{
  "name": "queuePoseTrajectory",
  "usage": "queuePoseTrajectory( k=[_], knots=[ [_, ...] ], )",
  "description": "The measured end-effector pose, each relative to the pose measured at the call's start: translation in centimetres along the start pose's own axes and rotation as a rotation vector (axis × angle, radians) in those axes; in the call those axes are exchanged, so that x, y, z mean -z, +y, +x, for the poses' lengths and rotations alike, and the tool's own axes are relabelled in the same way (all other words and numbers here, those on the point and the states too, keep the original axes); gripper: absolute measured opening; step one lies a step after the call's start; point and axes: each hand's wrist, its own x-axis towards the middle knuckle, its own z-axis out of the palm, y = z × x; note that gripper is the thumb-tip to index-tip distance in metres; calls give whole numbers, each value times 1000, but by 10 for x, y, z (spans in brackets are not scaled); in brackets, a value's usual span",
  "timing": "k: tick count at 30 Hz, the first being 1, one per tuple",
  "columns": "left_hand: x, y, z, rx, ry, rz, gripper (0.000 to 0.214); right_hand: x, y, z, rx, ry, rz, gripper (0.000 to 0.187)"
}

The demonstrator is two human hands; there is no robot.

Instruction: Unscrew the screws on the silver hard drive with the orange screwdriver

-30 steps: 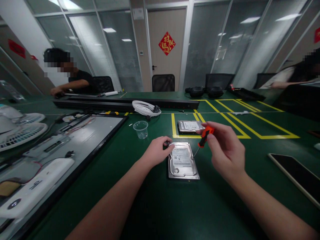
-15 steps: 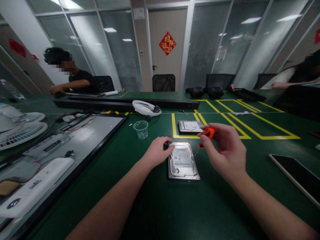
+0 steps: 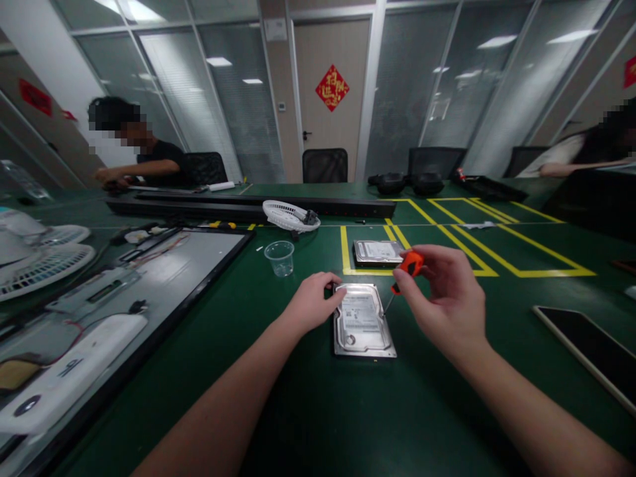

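Screwdriver (image 3: 412, 264) with orange-and-black handle, pinched between thumb and fingers of the right hand (image 3: 450, 291), grip pressed together on the handle, thin shaft slanting down to the left. Tip at the right edge of a silver hard drive (image 3: 362, 324); too small to tell whether seated in a screw. Hard drive flat on the green worktop (image 3: 308, 411), labelled face up, between both hands. Left hand (image 3: 314, 301) at the far left corner of the same drive, thumb laid on the cover, fingers curled at the edge, grip pinching that corner; some fingertips hidden. Just beyond, a second drive (image 3: 376, 252) inside a rectangle of yellow tape (image 3: 344, 248), partly hidden behind the right hand's fingers. Clear plastic cup (image 3: 279, 258) standing upright beyond the left hand, near a white slotted guard (image 3: 285, 214). Off to the left, a large grey panel (image 3: 203, 255) with a dark frame; to the right, a dark-screened phone (image 3: 591, 351), well apart from both drives. Across the worktop at left, a co-worker (image 3: 161, 162) in a dark top, hands near a long black bar (image 3: 199, 207).
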Motion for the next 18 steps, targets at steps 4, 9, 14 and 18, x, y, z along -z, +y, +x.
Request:
queuePoseTrajectory(
  k=[4,9,14,18],
  knots=[
    [2,2,0,0,-4,21,28,1,0,0,-11,-11,5,43],
    [5,6,-1,-16,20,54,25,1,0,0,-14,-17,-1,42],
    [5,6,-1,-33,31,45,22,0,-3,1,-26,-19,32,41],
    [4,5,0,-29,30,19,21,-1,-8,1,-40,-29,135,35]
  ],
)
